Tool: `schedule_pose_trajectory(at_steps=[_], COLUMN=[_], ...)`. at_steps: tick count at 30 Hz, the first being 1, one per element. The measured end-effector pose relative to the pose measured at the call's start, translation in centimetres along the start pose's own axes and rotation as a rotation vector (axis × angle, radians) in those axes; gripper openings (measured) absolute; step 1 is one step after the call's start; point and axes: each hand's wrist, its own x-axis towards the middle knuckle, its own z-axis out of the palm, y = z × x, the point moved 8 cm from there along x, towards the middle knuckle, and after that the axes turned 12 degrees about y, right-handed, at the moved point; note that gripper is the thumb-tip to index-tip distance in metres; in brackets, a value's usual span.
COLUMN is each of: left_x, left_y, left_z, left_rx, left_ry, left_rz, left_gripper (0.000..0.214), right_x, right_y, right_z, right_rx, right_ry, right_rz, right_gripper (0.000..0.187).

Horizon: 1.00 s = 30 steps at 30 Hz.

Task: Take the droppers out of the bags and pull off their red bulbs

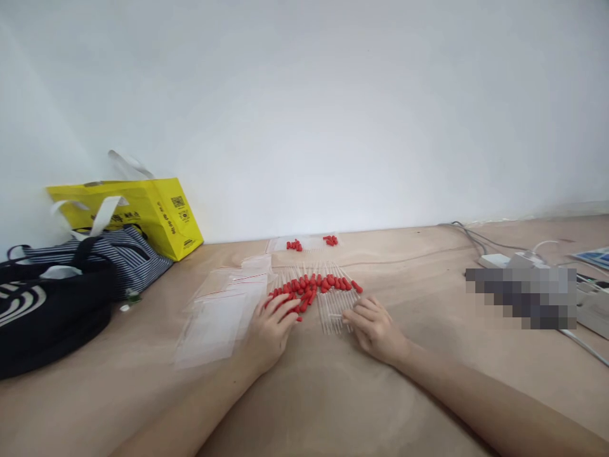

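Several red tips [330, 280], small and rounded, lie in a curved row with thin whitish sticks [333, 311] spread beneath and behind them. My left hand [272, 327] rests at the left end of the row, fingers apart and bent over the red pieces; what lies under its fingertips is partly hidden. At the near right ends of the sticks, my right hand [375, 327] has its fingers drawn together, and a thin stick lying crosswise reaches its fingertips. Flat clear plastic bags [214, 324] overlap to the left of my left hand.
Toward the wall, two small clusters of red pieces [294, 245] sit on clear plastic. A yellow bag [178, 219], a striped bag [137, 260] and a black bag [57, 317] stand left. Cables and a white power strip [495, 261] lie right, beside a pixelated patch.
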Motion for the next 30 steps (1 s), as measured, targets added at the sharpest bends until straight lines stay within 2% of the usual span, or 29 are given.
schedule_pose_trajectory(at_steps=[4, 7, 12, 16, 20, 26, 30], left_x=[-0.7, -0.9, -0.6, -0.2, 0.5, 1.2, 1.4], left_y=[-2.2, -3.3, -4.0, -3.6, -3.2, -3.0, -3.0], left_z=[0.2, -0.1, -0.8, -0.7, 0.3, 1.7, 1.6], left_rx=[-0.034, -0.065, -0.047, 0.009, 0.125, 0.137, 0.136], left_ry=[0.027, 0.12, 0.19, 0.141, 0.063, 0.036, 0.036], left_rz=[-0.171, -0.254, -0.322, -0.343, -0.354, -0.355, -0.353], left_gripper=[0.022, 0.028, 0.031, 0.022, 0.009, 0.008, 0.015], right_x=[-0.9, -1.4, -1.9, -2.0, -1.9, -1.7, -1.0], right_y=[3.7, 5.1, 5.9, 5.8, 5.5, 4.9, 3.8], right_z=[0.7, 1.5, 2.4, 2.7, 3.0, 3.2, 2.6], right_rx=[-0.018, -0.01, -0.053, -0.074, -0.081, -0.069, -0.17], right_ry=[-0.004, -0.026, -0.068, -0.09, -0.083, -0.114, -0.184], right_rz=[0.267, 0.359, 0.379, 0.362, 0.339, 0.337, 0.326], right_gripper=[0.025, 0.032, 0.033, 0.032, 0.03, 0.022, 0.019])
